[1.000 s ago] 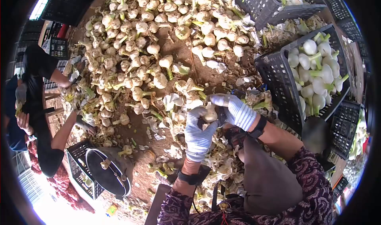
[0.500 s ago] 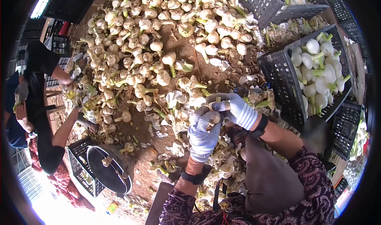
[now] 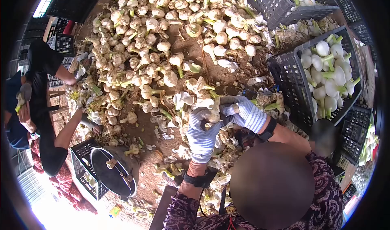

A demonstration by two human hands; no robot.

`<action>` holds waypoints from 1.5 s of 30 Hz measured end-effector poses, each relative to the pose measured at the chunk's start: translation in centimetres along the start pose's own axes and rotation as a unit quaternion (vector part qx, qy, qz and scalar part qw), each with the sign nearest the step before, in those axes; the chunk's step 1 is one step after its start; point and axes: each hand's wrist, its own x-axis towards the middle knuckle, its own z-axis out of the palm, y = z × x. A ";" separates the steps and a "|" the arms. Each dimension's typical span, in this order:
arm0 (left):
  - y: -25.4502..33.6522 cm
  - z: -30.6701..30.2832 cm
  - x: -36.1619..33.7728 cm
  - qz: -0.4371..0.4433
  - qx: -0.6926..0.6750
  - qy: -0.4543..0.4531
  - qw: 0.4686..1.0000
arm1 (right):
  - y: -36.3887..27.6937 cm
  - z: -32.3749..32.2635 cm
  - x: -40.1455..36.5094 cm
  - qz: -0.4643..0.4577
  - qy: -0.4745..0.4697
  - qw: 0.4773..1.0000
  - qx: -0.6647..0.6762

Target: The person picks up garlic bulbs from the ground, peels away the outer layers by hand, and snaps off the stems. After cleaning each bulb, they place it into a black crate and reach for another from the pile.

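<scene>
A garlic bulb (image 3: 213,115) sits between my two hands, low over the peelings. My left hand (image 3: 202,138), in a striped glove with grey fingertips, curls its fingers around the bulb from the left. From the right, my right hand (image 3: 247,114), gloved the same way, is closed at the bulb's side; the fingers partly hide what they pinch. Just beyond the hands lie loose skins and a broad white peel (image 3: 183,100). A large heap of unpeeled garlic bulbs (image 3: 142,59) with cut stems spreads over the brown ground ahead.
At right stands a black crate (image 3: 290,82) of peeled white bulbs, with another crate (image 3: 272,6) behind it. A black bucket (image 3: 111,171) stands at lower left beside a crate (image 3: 83,161). Other people's arms (image 3: 67,128) reach in from the left.
My left hand has loosened and shifted slightly left and down, its thumb now apart from its fingers. More of the bulb shows. My right hand stays beside it.
</scene>
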 end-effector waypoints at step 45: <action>1.3 -0.4 0.9 0.029 0.056 -0.017 0.998 | -0.6 1.7 -0.4 -0.090 -0.038 0.980 -0.176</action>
